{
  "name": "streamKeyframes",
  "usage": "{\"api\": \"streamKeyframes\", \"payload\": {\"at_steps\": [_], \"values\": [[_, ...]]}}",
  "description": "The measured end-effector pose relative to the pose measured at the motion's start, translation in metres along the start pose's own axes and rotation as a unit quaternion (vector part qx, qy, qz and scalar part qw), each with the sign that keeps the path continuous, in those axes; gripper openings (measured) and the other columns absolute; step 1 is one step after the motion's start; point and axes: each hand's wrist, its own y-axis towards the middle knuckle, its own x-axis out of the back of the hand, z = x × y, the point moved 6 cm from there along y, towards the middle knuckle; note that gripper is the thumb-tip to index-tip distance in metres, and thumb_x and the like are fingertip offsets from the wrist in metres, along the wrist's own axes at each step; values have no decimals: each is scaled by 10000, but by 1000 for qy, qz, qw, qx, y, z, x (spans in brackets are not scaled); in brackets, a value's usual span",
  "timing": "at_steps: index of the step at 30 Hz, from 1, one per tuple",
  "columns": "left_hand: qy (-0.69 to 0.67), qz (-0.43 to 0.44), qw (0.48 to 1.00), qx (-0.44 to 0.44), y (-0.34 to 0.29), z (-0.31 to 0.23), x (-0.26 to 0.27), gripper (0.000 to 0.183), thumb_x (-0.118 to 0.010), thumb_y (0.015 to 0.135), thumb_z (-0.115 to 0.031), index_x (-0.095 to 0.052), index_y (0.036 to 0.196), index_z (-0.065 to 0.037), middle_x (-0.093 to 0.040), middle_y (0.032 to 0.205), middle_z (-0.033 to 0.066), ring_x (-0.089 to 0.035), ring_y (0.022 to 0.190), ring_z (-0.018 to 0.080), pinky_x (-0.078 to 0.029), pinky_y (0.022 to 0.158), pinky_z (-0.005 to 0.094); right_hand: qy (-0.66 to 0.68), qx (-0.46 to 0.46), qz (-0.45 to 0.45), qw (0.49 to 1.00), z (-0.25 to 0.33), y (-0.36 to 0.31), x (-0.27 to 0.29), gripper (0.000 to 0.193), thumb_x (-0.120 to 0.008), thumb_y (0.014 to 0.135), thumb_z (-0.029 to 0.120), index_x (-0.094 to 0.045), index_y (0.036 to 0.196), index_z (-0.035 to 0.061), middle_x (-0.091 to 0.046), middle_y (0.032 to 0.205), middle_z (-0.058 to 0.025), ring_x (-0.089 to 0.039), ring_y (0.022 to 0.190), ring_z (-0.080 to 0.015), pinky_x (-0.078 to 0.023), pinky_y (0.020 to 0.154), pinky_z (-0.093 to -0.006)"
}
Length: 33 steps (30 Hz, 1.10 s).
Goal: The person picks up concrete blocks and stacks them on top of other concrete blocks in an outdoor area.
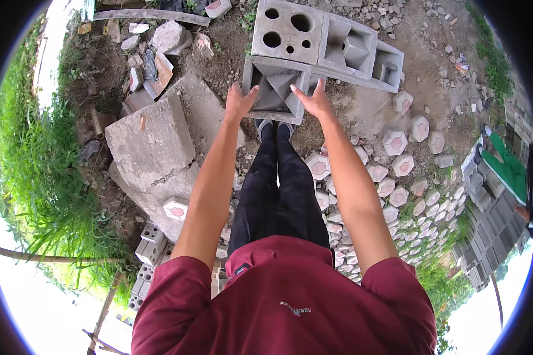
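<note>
In front of my feet is a grey concrete vent block [267, 99] with slanted, triangular recesses in its open face. My left hand [239, 103] grips its left side, the thumb over the near rim. On the opposite side my right hand [315, 102] holds the block with thumb and fingers apart around the edge. Part of the fingers is hidden behind the concrete. Just beyond it lies a block with round holes [285, 52]. A block with angled recesses [333, 59] adjoins that one on the right, followed by another hollow block [395, 74].
A broken concrete slab [148, 139] lies to my left, with rubble [169, 36] beyond it. Many hexagonal pavers [395, 142] cover the ground at right. Stacked grey blocks [488, 245] stand far right, near another person in green [506, 168]. Perforated blocks [151, 251] are at lower left.
</note>
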Motion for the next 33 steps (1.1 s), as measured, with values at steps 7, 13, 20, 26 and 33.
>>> {"api": "streamKeyframes", "payload": {"at_steps": [7,13,20,26,33], "values": [[-111,65,991,38,23,29,-25,664,-678,830,-414,-484,1340,-36,-626,1157,255,-599,1108,381,-462,940,405,8,38,12,999,-19,11,-36,824,-640,847,460,-306,1409,-42,-547,1239,-330,-534,1183,-425,-425,996,-435],[-102,55,993,4,24,32,-30,577,-636,874,-392,-511,1313,-39,-638,1151,231,-602,1112,354,-459,937,402,-40,44,-12,998,-17,10,-33,678,-572,896,368,-387,1320,-129,-554,1184,-368,-543,1147,-450,-429,985,-443],[-145,103,984,14,-5,5,7,575,-648,838,-297,-503,1307,4,-627,1161,263,-602,1119,369,-463,938,407,-58,97,30,993,5,-32,-5,681,-588,870,334,-397,1239,-206,-572,1087,-395,-577,1063,-479,-469,921,-459],[-26,41,988,-149,-96,-48,81,726,-741,765,-311,-439,1337,18,-554,1237,221,-570,1110,303,-441,963,359,-15,172,-48,984,32,-156,62,495,-624,846,263,-485,1079,-151,-617,925,-354,-607,921,-493,-485,804,-503],[-392,254,883,39,-183,-80,59,711,-709,684,-34,-345,1293,-10,-517,1194,157,-532,1079,253,-453,917,359,0,103,-132,986,0,-266,102,509,-609,851,256,-462,1106,-159,-610,870,-367,-619,855,-501,-497,744,-517]]}}
